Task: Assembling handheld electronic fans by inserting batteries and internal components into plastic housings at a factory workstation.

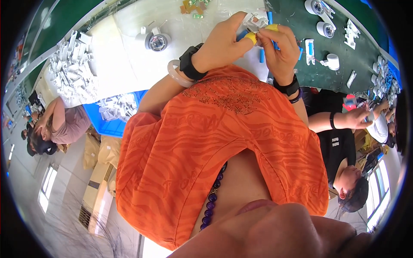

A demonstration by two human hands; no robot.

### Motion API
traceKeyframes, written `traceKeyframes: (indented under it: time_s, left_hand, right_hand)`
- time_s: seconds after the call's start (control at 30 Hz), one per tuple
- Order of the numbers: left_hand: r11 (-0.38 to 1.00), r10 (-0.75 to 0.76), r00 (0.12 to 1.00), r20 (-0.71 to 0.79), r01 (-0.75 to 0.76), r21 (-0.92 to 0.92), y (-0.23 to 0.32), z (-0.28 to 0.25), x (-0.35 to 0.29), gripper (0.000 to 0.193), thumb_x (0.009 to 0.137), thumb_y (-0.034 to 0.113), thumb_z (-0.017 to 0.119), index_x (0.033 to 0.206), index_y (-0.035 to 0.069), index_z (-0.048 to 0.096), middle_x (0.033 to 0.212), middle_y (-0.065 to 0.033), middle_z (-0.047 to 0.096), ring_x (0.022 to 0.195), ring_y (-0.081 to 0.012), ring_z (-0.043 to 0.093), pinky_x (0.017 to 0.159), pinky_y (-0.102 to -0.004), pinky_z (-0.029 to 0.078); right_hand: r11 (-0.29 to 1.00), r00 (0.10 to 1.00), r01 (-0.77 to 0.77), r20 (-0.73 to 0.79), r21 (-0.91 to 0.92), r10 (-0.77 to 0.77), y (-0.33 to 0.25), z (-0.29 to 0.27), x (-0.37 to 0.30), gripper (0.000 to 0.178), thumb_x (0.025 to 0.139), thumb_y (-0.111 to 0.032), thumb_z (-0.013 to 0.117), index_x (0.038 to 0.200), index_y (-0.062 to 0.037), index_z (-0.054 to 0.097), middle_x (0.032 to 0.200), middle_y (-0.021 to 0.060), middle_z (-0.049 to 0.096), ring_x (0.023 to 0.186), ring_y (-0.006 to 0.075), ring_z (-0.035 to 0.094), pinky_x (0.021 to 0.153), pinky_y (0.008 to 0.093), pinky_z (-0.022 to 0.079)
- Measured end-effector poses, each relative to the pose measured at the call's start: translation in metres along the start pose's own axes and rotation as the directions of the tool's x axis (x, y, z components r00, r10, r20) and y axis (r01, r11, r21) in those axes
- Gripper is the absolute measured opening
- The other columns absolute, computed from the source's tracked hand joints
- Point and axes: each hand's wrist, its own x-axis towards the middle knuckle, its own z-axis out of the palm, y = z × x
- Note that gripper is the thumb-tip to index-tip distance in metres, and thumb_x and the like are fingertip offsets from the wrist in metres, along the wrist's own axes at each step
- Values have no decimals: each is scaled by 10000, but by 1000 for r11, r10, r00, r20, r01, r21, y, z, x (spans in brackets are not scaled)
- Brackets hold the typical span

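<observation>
My left hand (226,43) is closed around a white plastic part (254,20) at the far middle of the table. A yellow cover wraps its fingertip, and a bit of blue shows beside the fingers. My right hand (280,53), also with a yellow-covered fingertip, pinches close against the left one. Whatever it holds is too small and hidden to name, though something thin and reddish shows between the fingertips. Just beneath the hands lies a blue cylinder (262,56); another blue cylinder (270,17) lies beyond them.
A pile of white plastic parts (73,69) covers the table's left, above a blue bin (97,118) of similar pieces. White round housings (158,41) lie left and right. A green mat (318,79) spans the right side. Co-workers sit on both sides, one person's hand (359,118) close by.
</observation>
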Motion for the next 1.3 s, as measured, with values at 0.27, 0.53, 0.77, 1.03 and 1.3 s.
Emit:
traceKeyframes:
  time_s: [0.27,0.53,0.77,1.03,1.3]
  left_hand:
    - [961,265,961,-75,-257,98,-16,3,3,330,832,190,595,1075,-12,500,778,-187,591,655,-334,572,590,-368,457]
    - [983,170,983,-70,-165,76,0,6,-2,301,902,132,546,1161,-15,499,889,-201,624,762,-327,625,661,-346,493]
    - [981,181,980,-80,-174,86,-4,8,-4,284,907,89,526,1174,-6,517,881,-189,629,759,-318,627,666,-342,497]
    - [968,226,965,-135,-207,141,-8,10,-2,245,992,141,457,1181,41,577,651,24,509,548,-46,441,493,-210,380]
    - [986,73,989,-132,-52,159,-1,-29,32,198,971,184,493,1027,47,625,728,-21,636,532,-69,517,471,-221,411]
  right_hand:
    - [999,999,12,33,-32,-11,0,-4,4,227,706,-6,740,911,-94,699,855,91,611,806,265,575,699,347,456]
    - [995,994,90,68,-53,-86,0,-8,11,213,709,-12,736,901,-92,687,849,92,615,816,269,568,708,348,451]
    - [994,994,94,53,-48,-91,-3,-7,8,227,703,5,732,903,-93,686,841,77,609,806,263,561,712,350,448]
    - [991,993,119,0,-60,-120,-6,-1,8,228,684,18,722,878,-82,653,791,71,588,775,270,557,683,361,434]
    - [989,999,42,11,-145,-41,23,0,23,192,742,-102,727,912,-80,640,851,78,629,758,257,609,683,357,462]
